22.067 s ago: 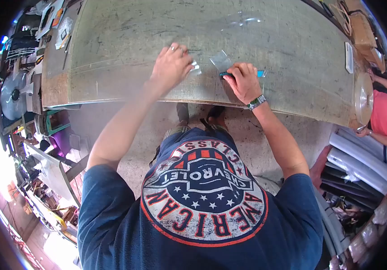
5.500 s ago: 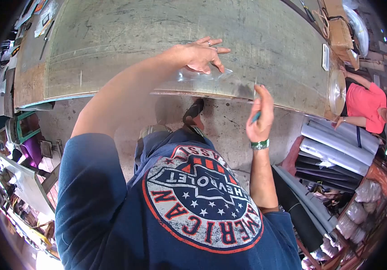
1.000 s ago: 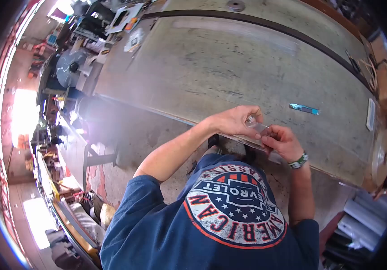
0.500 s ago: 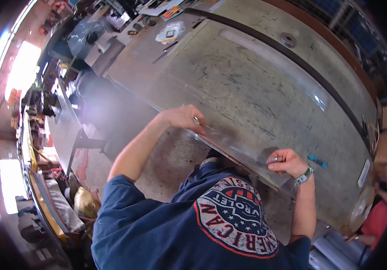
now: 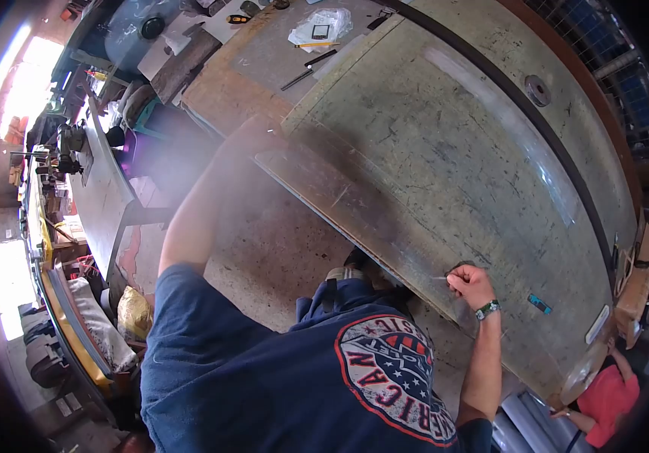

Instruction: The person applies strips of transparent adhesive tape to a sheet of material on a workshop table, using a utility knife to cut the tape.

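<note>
My left hand [image 5: 262, 134] is over the near left corner of the workbench [image 5: 415, 143]; haze and blur hide its fingers and anything in them. Along the bench's front edge lies a thin, see-through strip [image 5: 339, 192], its left end just below that hand. Further right, near the same edge, my right hand [image 5: 471, 284] is closed, fingertips pinched together. A small pale sliver shows at its fingertips, too small to name. A watch sits on the right wrist.
A teal object [image 5: 539, 303] lies right of my right hand. A round metal disc [image 5: 537, 90], a long dark strip [image 5: 521, 106] and a plastic bag [image 5: 320, 30] are on the bench. A co-worker in a red top [image 5: 607, 400] is at lower right. Another table [image 5: 101, 181] stands left.
My left hand has moved up and left, away from the front edge. My right hand stays closed near the front edge. The view has shifted, showing more floor and the strip's left end.
</note>
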Motion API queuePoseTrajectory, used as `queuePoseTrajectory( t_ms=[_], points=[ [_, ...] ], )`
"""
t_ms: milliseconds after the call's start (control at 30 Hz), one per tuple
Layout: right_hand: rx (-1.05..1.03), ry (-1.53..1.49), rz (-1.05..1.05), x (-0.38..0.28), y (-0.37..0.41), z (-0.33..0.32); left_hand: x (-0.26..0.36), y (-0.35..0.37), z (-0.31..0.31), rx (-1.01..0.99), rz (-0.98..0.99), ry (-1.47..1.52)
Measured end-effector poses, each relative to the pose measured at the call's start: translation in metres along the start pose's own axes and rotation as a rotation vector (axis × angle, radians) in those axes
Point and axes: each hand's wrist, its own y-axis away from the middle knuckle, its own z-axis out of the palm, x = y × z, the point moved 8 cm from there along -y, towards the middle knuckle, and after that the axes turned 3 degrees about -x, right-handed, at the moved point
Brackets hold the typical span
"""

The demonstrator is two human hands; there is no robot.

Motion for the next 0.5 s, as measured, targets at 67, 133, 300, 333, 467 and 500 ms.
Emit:
queuePoseTrajectory(
  t_ms=[67,133,300,333,467,500],
  points=[
    [0.034,-0.022,0.008,0.01,-0.002,-0.001,0.002,0.009,0.0,0.168,0.043,0.085],
    [0.057,-0.028,0.026,0.012,0.0,-0.002,-0.017,0.012,0.006,0.394,0.022,0.141],
    [0.096,0.016,0.061,0.008,0.005,-0.009,-0.029,0.028,0.016,0.729,0.038,0.201],
    [0.093,0.017,0.062,0.008,0.004,-0.009,-0.03,0.03,0.018,0.752,0.042,0.21],
    [0.091,0.021,0.081,0.009,0.005,-0.011,-0.033,0.034,0.02,0.791,0.066,0.277],
    [0.092,0.024,0.086,0.009,0.005,-0.012,-0.035,0.034,0.021,0.8,0.06,0.279]
  ],
)
